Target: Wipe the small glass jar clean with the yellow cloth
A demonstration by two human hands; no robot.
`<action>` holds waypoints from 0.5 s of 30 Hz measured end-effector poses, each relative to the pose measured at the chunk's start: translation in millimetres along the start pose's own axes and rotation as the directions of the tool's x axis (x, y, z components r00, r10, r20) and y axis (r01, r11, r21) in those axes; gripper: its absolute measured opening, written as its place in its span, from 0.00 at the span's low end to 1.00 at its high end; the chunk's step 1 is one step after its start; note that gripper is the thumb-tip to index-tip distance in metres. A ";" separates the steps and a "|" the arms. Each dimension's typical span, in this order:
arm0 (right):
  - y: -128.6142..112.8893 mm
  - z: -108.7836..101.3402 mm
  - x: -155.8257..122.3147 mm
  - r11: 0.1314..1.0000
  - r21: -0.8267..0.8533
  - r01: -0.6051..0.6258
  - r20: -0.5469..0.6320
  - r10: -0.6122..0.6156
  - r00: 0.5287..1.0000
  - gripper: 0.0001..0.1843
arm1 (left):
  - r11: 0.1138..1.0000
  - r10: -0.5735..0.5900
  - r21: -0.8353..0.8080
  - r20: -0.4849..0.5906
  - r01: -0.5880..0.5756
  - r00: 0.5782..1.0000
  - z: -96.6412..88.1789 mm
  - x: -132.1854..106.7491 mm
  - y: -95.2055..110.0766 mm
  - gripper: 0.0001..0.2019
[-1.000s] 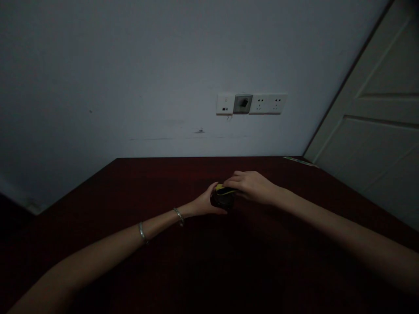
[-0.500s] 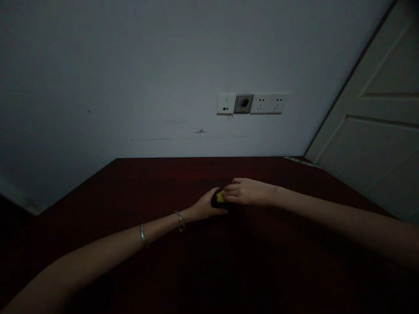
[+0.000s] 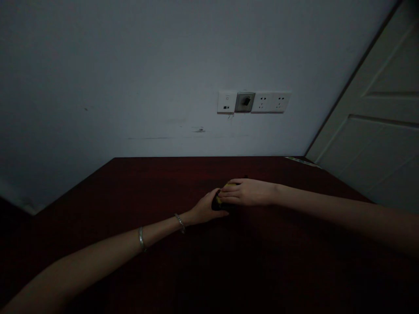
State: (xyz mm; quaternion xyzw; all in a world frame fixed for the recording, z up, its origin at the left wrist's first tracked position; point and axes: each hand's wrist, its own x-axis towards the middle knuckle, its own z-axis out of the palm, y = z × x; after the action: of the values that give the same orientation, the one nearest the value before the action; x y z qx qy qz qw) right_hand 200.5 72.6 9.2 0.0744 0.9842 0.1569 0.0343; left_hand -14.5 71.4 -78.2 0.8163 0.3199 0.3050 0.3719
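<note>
Looking from big to small: the pale grey wall (image 3: 131, 65), the dark red wooden table (image 3: 147, 183) and the white panelled door (image 3: 376, 131) are just as they were a second ago. The camera tipped a touch, so the white strip of wall sockets (image 3: 254, 102) sits slightly higher. The real change is at the hands, which meet on the table below that strip and a bit to its left. The right hand (image 3: 248, 192) has dropped lower and flattened out. Its fingers are nearly straight and lie across the top of the small round black-and-yellow object (image 3: 216, 203), though I can't tell if the thumb grips underneath. The left hand (image 3: 204, 208) stays cupped around the near side, fingers curled onto it. So the object, easy to see a second ago, is now mostly covered and squeezed between both hands, with only a sliver of yellow showing. It's still resting on the table. Two silver bracelets (image 3: 179, 220) sit on the left wrist and forearm.
</note>
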 end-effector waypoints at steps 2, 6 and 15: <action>-1.6 -2.5 -3.9 0.995 0.089 -0.033 0.004 0.032 0.999 0.29 | 1.000 -0.006 0.011 -0.013 0.006 1.000 0.2 0.2 -2.7 0.39; -4.8 -9.7 -8.8 0.954 0.270 -0.133 0.050 0.124 0.991 0.39 | 1.000 0.005 0.007 -0.017 -0.005 1.000 0.1 0.0 -2.1 0.39; -1.3 -3.1 6.5 0.964 0.246 -0.100 0.091 0.080 0.993 0.31 | 1.000 -0.006 -0.001 -0.001 0.006 1.000 -1.5 0.1 -2.0 0.35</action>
State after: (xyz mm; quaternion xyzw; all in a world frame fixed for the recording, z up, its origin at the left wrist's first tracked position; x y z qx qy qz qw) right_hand 193.6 71.5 11.4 0.1291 0.9895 0.0300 0.0570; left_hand -16.1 73.1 -78.9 0.8151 0.3225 0.3041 0.3731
